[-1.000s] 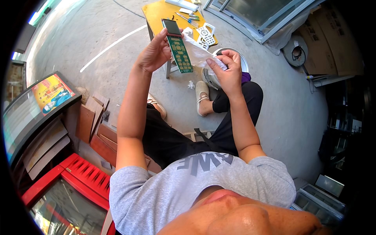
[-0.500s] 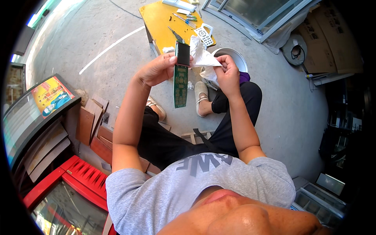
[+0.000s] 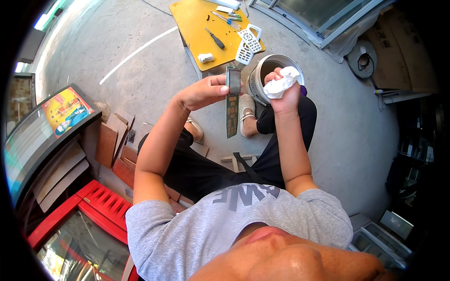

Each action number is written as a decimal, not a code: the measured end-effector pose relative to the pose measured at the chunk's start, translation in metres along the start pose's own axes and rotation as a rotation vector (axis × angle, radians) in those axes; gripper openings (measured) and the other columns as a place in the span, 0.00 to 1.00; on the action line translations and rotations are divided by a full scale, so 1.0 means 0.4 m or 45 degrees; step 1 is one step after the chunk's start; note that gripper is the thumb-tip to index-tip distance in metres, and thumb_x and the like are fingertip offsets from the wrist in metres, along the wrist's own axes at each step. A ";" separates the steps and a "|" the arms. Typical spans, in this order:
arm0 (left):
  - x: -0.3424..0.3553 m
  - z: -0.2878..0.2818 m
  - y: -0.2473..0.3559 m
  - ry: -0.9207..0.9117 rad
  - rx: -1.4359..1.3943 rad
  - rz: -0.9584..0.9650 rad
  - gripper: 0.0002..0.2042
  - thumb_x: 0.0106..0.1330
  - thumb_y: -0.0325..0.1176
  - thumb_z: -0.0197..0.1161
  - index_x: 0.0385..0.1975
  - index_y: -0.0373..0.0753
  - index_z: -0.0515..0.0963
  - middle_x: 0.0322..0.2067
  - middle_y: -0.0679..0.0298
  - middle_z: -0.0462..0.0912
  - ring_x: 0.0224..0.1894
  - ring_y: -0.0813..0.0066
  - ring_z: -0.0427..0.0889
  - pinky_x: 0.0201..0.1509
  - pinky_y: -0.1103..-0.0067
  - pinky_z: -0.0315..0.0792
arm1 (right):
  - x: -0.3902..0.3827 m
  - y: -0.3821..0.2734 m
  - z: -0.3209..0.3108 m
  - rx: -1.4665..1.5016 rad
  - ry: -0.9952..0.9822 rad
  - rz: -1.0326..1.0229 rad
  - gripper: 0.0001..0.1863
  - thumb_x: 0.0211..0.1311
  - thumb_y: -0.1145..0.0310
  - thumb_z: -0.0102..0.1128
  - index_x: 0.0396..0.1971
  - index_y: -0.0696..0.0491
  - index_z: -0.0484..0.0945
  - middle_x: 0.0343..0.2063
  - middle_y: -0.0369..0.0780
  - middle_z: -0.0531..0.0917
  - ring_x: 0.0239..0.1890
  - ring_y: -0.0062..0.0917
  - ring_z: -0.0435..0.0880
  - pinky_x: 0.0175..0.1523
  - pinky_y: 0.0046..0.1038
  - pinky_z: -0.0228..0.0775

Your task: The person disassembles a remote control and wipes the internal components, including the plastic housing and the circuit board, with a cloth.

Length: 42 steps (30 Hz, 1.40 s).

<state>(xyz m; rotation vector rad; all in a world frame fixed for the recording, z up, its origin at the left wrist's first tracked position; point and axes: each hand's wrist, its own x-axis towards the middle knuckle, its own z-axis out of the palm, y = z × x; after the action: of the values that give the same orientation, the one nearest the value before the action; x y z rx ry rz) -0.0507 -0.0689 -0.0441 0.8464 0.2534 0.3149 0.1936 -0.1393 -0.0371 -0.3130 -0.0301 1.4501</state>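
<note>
My left hand (image 3: 208, 92) pinches a long green circuit board (image 3: 232, 114) near its upper end, where a small grey screen (image 3: 234, 80) is mounted. The board hangs upright between my knees, tilted so its face shows at a slant. A crumpled white tissue (image 3: 282, 84) is bunched in my right hand (image 3: 287, 99), apart from the board and in front of a grey-white bucket (image 3: 258, 75). Ahead stands a low yellow table (image 3: 192, 28) with a dark-handled screwdriver (image 3: 215, 39), another crumpled tissue (image 3: 205, 57) and white perforated plastic pieces (image 3: 251, 41) on it.
Wood offcuts (image 3: 107, 143) lean at my left beside a glass-topped case (image 3: 51, 117). A red-framed cabinet (image 3: 105, 208) stands nearer. Far right are a cable reel (image 3: 362, 63) and cardboard boxes (image 3: 398, 42). A glazed metal frame (image 3: 318, 23) stands at the back.
My right hand has drawn away to the right and bunched up the tissue that was spread beside the board. The board has moved slightly right and turned.
</note>
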 end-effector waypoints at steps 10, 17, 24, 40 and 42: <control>-0.067 -0.116 0.096 0.281 -0.055 0.414 0.39 0.58 0.50 0.69 0.65 0.37 0.62 0.57 0.62 0.74 0.60 0.70 0.72 0.66 0.68 0.61 | -0.043 -0.048 0.052 -1.077 0.213 -0.011 0.03 0.65 0.72 0.59 0.36 0.50 0.74 0.45 0.41 0.82 0.36 0.12 0.81 0.38 0.14 0.76; -0.039 -0.137 0.080 0.209 -0.101 0.376 0.33 0.62 0.45 0.66 0.65 0.41 0.64 0.60 0.63 0.72 0.61 0.75 0.70 0.62 0.72 0.62 | -0.052 0.059 0.066 -1.094 -0.122 0.695 0.20 0.66 0.59 0.60 0.50 0.58 0.77 0.41 0.38 0.83 0.24 0.07 0.65 0.30 0.09 0.63; -0.018 -0.127 0.074 0.206 -0.017 0.300 0.41 0.58 0.51 0.68 0.67 0.38 0.58 0.60 0.65 0.72 0.63 0.72 0.68 0.67 0.67 0.58 | -0.051 0.087 0.040 -0.908 0.024 0.654 0.16 0.63 0.66 0.64 0.46 0.59 0.78 0.31 0.34 0.80 0.24 0.09 0.66 0.27 0.10 0.61; 0.052 -0.117 0.130 0.464 0.245 0.243 0.31 0.65 0.52 0.61 0.62 0.39 0.67 0.56 0.67 0.76 0.56 0.76 0.74 0.58 0.76 0.68 | -0.028 0.016 0.057 -0.914 -0.030 0.419 0.13 0.61 0.71 0.64 0.44 0.58 0.79 0.30 0.32 0.82 0.23 0.06 0.69 0.27 0.09 0.63; 0.068 -0.141 0.141 0.788 0.620 0.280 0.25 0.66 0.50 0.61 0.57 0.40 0.73 0.52 0.67 0.79 0.51 0.76 0.78 0.53 0.79 0.71 | -0.007 -0.009 0.059 -0.914 0.016 0.332 0.13 0.61 0.72 0.64 0.44 0.59 0.79 0.30 0.32 0.82 0.22 0.06 0.68 0.26 0.08 0.62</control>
<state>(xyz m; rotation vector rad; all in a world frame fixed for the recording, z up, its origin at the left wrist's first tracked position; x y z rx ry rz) -0.0546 0.0153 -0.0393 1.2462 0.8406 0.7403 0.1918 -0.1379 -0.0130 -0.9376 -0.5239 1.6589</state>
